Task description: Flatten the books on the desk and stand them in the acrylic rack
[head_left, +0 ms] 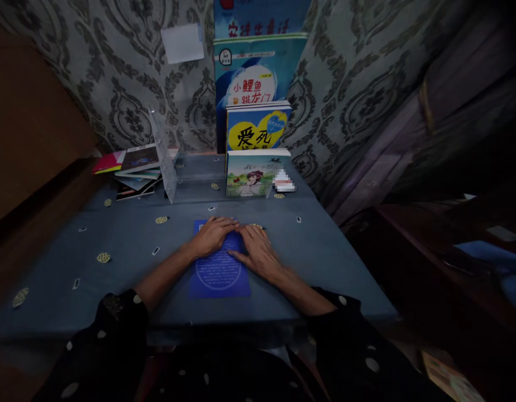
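A flat blue booklet or printed sheet (219, 282) with small white text and a pale curved line lies on the table in front of me. Across its upper left part rests my left hand (216, 234), palm down with the fingers stretched to the right. My right hand (258, 251) lies over its upper right edge, fingers extended and thumb reaching onto the page. The fingertips of both hands meet near the top of the blue piece. How thick it is, I cannot tell.
Behind my hands, a clear acrylic stand (163, 159) bears several upright picture books, the front one (249, 178) showing a girl. To its left lies a stack of books (141, 162). The patterned tablecloth (132, 234) covers the table. A dark red surface (409, 229) stands at right.
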Demonstrator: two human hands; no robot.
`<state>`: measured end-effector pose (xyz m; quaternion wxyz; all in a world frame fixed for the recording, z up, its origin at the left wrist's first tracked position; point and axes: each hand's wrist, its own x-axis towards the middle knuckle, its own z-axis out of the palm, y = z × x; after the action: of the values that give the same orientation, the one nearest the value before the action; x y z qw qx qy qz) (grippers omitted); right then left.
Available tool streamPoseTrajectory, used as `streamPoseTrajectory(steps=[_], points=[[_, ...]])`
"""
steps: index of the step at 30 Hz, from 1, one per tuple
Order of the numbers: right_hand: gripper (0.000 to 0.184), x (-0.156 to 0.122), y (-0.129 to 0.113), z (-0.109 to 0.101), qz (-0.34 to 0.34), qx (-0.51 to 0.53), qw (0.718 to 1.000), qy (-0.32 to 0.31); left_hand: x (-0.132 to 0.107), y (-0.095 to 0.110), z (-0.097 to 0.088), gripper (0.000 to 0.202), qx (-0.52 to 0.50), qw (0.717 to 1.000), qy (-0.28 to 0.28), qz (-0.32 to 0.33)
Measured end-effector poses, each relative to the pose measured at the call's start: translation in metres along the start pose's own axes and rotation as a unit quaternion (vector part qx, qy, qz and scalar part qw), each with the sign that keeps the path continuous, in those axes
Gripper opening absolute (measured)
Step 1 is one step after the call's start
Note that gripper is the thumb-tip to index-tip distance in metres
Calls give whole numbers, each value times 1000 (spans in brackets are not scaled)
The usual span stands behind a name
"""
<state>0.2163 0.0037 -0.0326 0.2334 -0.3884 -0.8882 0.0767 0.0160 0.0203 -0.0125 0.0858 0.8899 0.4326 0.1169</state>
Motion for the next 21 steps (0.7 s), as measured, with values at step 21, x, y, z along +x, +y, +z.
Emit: streamPoseTrajectory(steps=[21], points=[[95,18,27,2,-14,55,995,-82,-17,18,3,40,149,981,21,-123]])
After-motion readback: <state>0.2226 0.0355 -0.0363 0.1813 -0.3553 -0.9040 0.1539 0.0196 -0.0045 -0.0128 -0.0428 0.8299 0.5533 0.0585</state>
